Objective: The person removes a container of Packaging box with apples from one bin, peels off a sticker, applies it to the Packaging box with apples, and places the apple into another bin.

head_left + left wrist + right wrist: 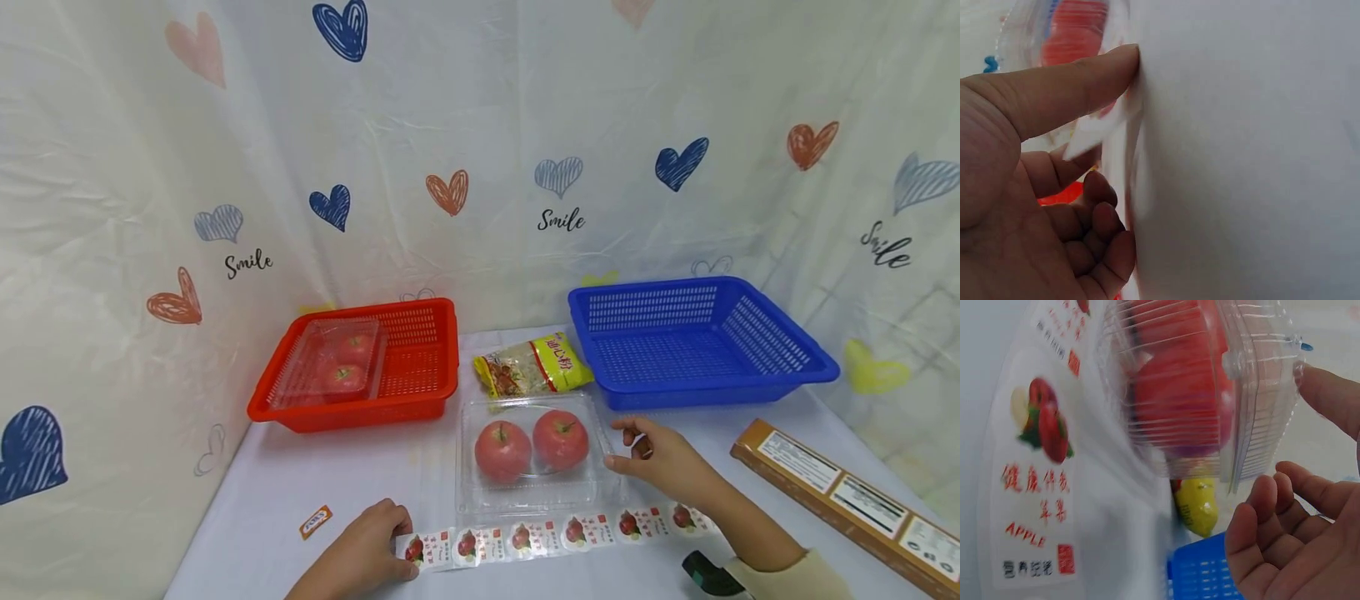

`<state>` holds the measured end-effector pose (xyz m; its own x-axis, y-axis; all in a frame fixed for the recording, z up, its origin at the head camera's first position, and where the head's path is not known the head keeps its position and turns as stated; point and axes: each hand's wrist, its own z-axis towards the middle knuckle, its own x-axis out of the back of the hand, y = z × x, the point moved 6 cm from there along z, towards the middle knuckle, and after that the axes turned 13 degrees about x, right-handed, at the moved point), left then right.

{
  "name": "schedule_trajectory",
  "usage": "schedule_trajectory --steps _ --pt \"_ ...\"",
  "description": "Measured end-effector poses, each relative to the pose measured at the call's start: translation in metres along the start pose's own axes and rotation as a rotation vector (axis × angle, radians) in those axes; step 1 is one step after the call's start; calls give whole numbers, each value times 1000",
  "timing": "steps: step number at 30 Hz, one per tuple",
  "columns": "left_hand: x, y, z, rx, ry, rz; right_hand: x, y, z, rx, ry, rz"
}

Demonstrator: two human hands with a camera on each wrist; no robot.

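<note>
A clear plastic clamshell box (480, 498) with two red apples (561, 440) inside stands mid-table, its lid down over them. My right hand (663, 462) is at the box's right side, thumb tip right at its edge and the other fingers loosely bent. In the right wrist view a fingertip overlaps the rim of the box (1260, 400). A strip of apple stickers (525, 540) lies in front of the box. At its left end my left hand (367, 546) pinches the strip between thumb and forefinger; the left wrist view shows a white paper corner (1094, 134) between them.
A red basket (420, 408) at the back left holds another box of apples (337, 367). The blue basket (697, 396) stands back right, beside a yellow food packet (532, 367). A long brown carton (847, 500) lies at right, a small orange wrapper (316, 522) at left.
</note>
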<state>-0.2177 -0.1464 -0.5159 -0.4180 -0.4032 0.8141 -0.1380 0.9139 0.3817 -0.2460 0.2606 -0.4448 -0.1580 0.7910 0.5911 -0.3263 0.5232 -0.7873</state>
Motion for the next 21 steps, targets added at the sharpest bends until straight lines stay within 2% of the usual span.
schedule_trajectory --steps 3,6,8,11,13,15,21 --pt "2 4 -3 -46 -34 -19 3 -6 1 17 30 -67" --pt "7 12 -11 -160 -111 -100 6 -12 1 38 69 -124" --pt "11 22 -19 -261 -191 -184 6 -20 0 65 98 -159" --pt "14 39 -31 -382 -370 -365 4 -35 -4 126 134 -191" --pt "15 50 -37 -415 -474 -475 0 -47 -7 172 144 -201" --pt "15 59 -40 -416 -541 -569 -5 -59 -9 214 143 -196" --pt "15 82 -39 -435 -545 -707 -20 -88 -15 332 117 -139"
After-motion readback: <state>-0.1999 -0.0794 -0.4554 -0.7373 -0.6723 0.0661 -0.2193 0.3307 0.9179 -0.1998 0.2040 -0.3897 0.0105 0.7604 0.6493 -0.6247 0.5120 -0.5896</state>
